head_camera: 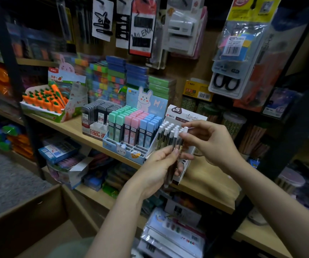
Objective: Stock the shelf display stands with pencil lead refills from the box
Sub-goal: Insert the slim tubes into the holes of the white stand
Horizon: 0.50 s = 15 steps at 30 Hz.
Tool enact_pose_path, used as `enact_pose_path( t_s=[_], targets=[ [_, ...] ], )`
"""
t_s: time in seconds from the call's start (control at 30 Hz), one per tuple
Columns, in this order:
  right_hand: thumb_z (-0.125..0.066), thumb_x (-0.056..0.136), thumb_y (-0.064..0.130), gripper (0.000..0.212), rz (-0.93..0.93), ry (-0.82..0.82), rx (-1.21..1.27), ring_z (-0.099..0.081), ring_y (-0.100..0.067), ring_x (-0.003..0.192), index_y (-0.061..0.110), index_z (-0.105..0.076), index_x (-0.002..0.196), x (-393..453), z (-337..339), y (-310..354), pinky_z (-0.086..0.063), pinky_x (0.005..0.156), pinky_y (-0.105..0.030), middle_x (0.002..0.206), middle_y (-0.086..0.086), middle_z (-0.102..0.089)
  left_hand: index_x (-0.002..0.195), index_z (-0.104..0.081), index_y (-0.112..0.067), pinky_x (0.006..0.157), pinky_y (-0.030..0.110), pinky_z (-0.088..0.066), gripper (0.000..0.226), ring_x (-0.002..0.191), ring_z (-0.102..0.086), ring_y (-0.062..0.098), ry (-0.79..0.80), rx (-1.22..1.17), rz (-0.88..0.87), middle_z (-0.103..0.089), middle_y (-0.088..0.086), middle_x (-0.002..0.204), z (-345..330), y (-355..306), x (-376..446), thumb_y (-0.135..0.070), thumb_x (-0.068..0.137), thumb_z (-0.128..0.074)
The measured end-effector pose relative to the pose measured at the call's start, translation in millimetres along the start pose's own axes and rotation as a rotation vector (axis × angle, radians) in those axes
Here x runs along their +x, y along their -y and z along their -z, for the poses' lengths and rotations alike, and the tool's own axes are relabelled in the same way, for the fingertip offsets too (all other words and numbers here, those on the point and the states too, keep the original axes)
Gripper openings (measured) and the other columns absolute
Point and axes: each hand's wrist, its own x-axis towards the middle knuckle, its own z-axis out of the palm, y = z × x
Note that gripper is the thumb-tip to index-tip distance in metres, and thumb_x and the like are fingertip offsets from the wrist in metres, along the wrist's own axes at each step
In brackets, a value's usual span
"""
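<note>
Holding a small bundle of white-capped lead refill tubes just in front of the white display stand, the left hand grips them by their lower halves. The right hand pinches the cap of one tube at the bundle's top, level with the stand's filled slots. Risk noted: drawing one tube out could drag its neighbours loose, dropping them onto the wooden shelf below the stand.

White-capped lead refill tubes, upright, bunched
</note>
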Motion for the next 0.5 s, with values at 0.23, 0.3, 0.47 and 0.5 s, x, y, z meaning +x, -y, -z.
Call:
enact_pose_path(
  t_s=[0.23, 0.3, 0.47, 0.5],
  targets=[
    [-0.080, 0.077, 0.027, 0.016, 0.116, -0.250, -0.282, -0.066, 0.007, 0.075, 0.027, -0.069, 0.088, 4, 36, 14, -0.048, 0.063, -0.005, 0.076, 0.017, -0.070, 0.109, -0.063, -0.028, 0.065, 0.019, -0.051, 0.019, 0.076, -0.062, 0.006, -0.382, 0.225, -0.132, -0.066, -0.003, 0.093, 10, -1, 4, -0.026, 0.103, -0.045],
    [-0.079, 0.079, 0.026, 0.015, 0.142, -0.263, -0.381, -0.064, 0.008, 0.078, 0.023, -0.068, 0.089, 5, 31, 7, -0.047, 0.065, -0.004, 0.077, 0.017, -0.067, 0.114, -0.060, -0.031, 0.073, 0.020, -0.047, 0.020, 0.085, -0.058, 0.006, -0.395, 0.282, -0.107, -0.063, -0.008, 0.101, 11, 1, 4, -0.034, 0.102, -0.044],
    [-0.078, 0.081, 0.019, 0.014, 0.132, -0.250, -0.450, -0.062, 0.008, 0.071, 0.020, -0.065, 0.087, 10, 11, -18, -0.043, 0.065, -0.001, 0.076, 0.016, -0.065, 0.117, -0.054, -0.029, 0.064, 0.022, -0.049, 0.024, 0.081, -0.054, 0.013, -0.402, 0.232, -0.062, -0.055, 0.000, 0.096, 11, 5, 5, -0.023, 0.105, -0.035],
    [-0.078, 0.081, 0.018, 0.015, 0.125, -0.248, -0.457, -0.062, 0.007, 0.071, 0.021, -0.065, 0.087, 10, 9, -21, -0.043, 0.065, -0.001, 0.076, 0.016, -0.065, 0.112, -0.055, -0.029, 0.063, 0.022, -0.053, 0.021, 0.081, -0.055, 0.014, -0.391, 0.211, -0.073, -0.056, 0.002, 0.097, 12, 6, 4, -0.022, 0.105, -0.036]
  ],
)
